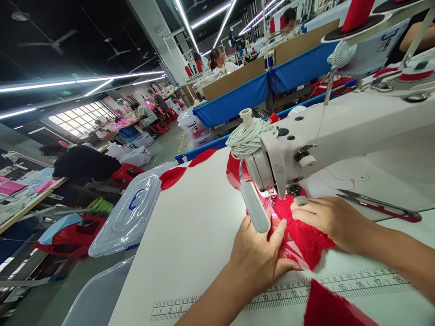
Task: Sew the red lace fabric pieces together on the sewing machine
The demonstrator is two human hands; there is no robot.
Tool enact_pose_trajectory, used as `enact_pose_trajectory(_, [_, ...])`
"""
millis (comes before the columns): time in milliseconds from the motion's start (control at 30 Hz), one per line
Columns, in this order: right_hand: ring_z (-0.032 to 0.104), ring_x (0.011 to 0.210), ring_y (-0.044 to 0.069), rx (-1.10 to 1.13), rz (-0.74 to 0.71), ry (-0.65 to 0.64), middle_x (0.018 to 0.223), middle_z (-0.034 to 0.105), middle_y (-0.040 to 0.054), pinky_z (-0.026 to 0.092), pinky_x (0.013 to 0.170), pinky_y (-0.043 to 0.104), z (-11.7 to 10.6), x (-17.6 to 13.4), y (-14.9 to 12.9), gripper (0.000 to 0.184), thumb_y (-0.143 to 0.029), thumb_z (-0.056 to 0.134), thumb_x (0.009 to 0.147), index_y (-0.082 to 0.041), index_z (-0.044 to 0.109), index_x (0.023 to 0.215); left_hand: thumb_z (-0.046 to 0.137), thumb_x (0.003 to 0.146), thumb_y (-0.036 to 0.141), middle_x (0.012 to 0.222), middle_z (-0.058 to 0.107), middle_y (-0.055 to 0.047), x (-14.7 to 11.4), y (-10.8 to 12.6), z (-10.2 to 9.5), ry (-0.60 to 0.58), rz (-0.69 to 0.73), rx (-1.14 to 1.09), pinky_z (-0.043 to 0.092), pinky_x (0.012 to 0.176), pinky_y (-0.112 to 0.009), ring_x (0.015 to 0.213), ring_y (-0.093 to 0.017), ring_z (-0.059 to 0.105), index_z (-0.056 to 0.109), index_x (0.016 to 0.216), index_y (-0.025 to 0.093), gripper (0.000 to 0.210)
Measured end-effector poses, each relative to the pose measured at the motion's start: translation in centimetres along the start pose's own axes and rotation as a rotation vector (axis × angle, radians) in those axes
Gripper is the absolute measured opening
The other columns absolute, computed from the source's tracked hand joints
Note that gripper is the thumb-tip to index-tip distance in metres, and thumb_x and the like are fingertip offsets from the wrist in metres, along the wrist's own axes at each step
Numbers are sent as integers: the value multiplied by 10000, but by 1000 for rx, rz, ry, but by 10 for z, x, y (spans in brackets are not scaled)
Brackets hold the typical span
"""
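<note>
Red fabric (307,237) with a lacy, frayed-looking part is bunched under the presser foot of a white sewing machine (360,120). Flat on its left side lies my left hand (256,251), thumb and fingers apart; some fingertips are hidden behind a grey-white lamp head (255,206). On the other side my right hand (335,222) is closed on the fabric, fingers bent and pressed together beside the foot. Thread snips (384,206) with a red-and-black handle rest to the right of that hand.
A printed ruler strip (282,293) crosses the white table (183,231). Another red piece (331,308) lies at the front edge. Pale cord (251,138) is coiled on the machine head. Lidded plastic bins (129,203) and red stools (73,237) stand left; other people work beyond.
</note>
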State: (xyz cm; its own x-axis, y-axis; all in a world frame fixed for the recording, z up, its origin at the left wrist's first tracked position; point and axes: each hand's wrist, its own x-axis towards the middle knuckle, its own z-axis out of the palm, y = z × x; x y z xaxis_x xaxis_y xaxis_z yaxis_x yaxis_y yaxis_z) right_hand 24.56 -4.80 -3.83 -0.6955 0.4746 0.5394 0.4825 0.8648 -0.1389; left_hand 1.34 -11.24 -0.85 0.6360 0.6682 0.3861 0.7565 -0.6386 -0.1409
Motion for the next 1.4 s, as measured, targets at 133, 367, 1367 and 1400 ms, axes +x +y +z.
enact_pose_trajectory(133, [402,595,162,-20,3,0,681,528,9,236,530,319,0,1,-1,270,-67,369,931,-217,496,746,159,968,739,1170,691,-170,-2,-1,1,-13,-12,2,503,804,-409,972,-291,649,652,1299,161,828])
enact_pose_trajectory(367, [418,609,169,-18,17,4,723,565,13,247,527,317,2,1,1,262,-58,365,918,-219,515,775,304,945,764,1232,669,-179,-2,-4,4,-19,-14,59,483,914,-469,1018,-307,642,625,1348,173,784])
enact_pose_trajectory(1367, [539,639,186,150,-62,-123,796,633,47,356,540,320,-12,19,-23,219,-200,343,908,-228,528,795,411,961,130,813,647,-85,15,-2,12,378,76,43,529,552,-321,651,-200,614,666,959,105,256])
enact_pose_trajectory(1400, [534,637,182,167,-61,-110,793,625,46,356,541,314,-13,19,-24,218,-204,341,913,-229,526,801,402,964,135,810,639,-82,14,-1,15,379,70,41,520,543,-317,644,-198,607,663,956,108,262])
